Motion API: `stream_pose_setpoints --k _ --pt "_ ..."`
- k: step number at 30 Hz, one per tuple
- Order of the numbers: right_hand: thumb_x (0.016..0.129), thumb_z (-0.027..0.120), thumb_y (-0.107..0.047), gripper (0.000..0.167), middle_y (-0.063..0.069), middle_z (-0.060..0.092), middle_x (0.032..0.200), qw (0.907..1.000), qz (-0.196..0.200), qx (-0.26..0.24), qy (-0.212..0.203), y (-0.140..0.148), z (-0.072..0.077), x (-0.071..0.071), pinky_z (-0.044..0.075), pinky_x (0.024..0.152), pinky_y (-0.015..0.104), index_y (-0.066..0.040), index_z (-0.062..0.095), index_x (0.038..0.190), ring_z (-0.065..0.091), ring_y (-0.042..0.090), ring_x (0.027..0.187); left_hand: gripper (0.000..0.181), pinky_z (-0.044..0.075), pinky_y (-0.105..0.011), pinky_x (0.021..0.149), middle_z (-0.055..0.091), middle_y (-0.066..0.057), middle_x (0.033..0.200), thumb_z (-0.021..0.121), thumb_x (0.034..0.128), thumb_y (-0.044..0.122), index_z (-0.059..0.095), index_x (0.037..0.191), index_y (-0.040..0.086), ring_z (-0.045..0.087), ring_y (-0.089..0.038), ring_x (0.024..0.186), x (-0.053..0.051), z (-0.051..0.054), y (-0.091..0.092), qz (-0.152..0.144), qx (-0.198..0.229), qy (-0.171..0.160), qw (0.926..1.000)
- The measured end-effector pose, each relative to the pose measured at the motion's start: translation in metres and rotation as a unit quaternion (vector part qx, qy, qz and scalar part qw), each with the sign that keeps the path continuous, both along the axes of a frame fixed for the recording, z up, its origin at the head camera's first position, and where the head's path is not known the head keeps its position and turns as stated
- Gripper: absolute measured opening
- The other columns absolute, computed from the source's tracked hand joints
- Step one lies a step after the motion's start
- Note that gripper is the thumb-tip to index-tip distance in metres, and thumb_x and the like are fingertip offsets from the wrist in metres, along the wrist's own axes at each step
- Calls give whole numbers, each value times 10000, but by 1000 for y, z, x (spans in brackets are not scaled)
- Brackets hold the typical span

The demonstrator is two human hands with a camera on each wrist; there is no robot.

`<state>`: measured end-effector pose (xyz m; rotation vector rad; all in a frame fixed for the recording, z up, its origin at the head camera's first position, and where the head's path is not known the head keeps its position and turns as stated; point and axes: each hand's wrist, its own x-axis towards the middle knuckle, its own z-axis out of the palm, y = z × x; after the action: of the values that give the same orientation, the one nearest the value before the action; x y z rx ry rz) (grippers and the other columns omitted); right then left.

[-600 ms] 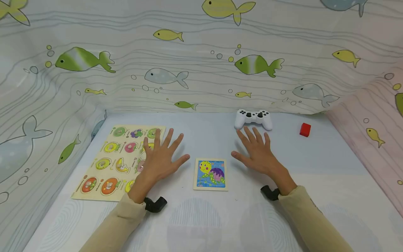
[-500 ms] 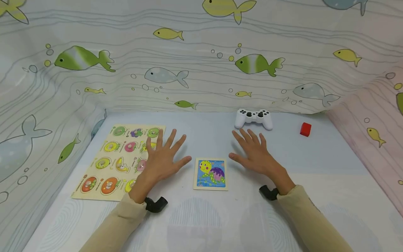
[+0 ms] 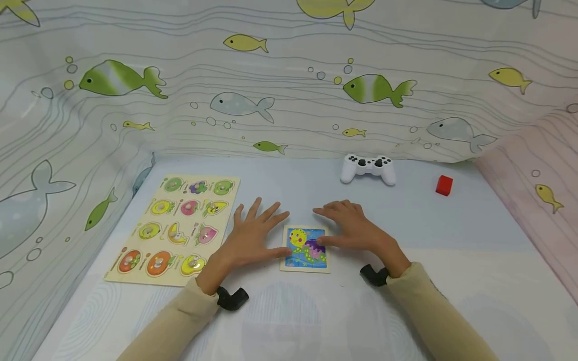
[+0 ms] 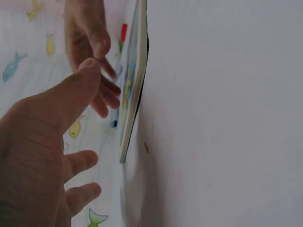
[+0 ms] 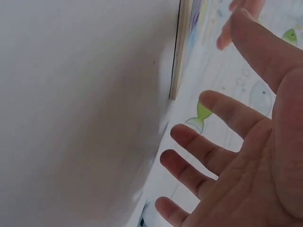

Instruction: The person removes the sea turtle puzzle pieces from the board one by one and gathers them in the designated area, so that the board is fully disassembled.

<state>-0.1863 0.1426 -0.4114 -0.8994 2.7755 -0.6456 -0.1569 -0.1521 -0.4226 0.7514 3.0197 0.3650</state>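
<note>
A small square jigsaw puzzle with a turtle picture lies flat in a pale wooden frame at the middle of the table. From its left side my left hand reaches in, fingers spread, the thumb in front of the puzzle's left edge in the head view. On the other side my right hand has its thumb over the puzzle's right edge, fingers stretched toward the left. Both wrist views show the puzzle's frame edge-on, with a gap between it and the hands. Neither hand holds anything.
A wooden fruit peg board lies left of the left hand. At the back stand a white game controller and, further right, a red block. Fish-patterned cloth rises behind and at both sides.
Both hands have moved inward from either side, bringing their thumbs over the puzzle's edges. The right fingers have swung leftward. The view has shifted slightly; the puzzle stays in place.
</note>
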Motion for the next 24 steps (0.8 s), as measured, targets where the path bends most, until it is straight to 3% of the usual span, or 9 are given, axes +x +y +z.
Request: stream_pose_setpoints --k 6,10,17,24 --pt "806 829 -457 652 54 616 1245 9998 179 -33 -110 -12 2 1 341 933 486 -221 641 1383 492 257 1179 1028 36 -721 1171 343 60 1659 675 690 851 437 1539 323 125 -391 1585 6 -8 8 -248 195 -332 9990" --pt "780 861 -422 607 26 621 1148 9994 241 -60 -249 -17 3 1 331 883 417 -213 683 1322 495 218 1103 1023 45 -716 1173 371 59 1645 720 670 824 474 1506 290 134 -372 1587 7 -12 10 -428 280 -408 9979" --pt "798 856 -385 552 2 618 1064 9996 188 56 -214 -17 3 0 331 840 387 -203 689 1292 513 180 1015 792 104 -692 1173 391 72 1633 682 801 692 515 1463 291 166 -335 1586 4 -11 10 -566 217 -190 9980" --pt "862 808 -316 457 10 626 1074 9990 -13 -53 -436 -14 0 -2 344 855 402 -211 686 1290 553 185 1010 541 162 -697 1158 465 34 1590 651 856 445 600 1372 290 244 -361 1560 1 -16 7 -702 571 110 9958"
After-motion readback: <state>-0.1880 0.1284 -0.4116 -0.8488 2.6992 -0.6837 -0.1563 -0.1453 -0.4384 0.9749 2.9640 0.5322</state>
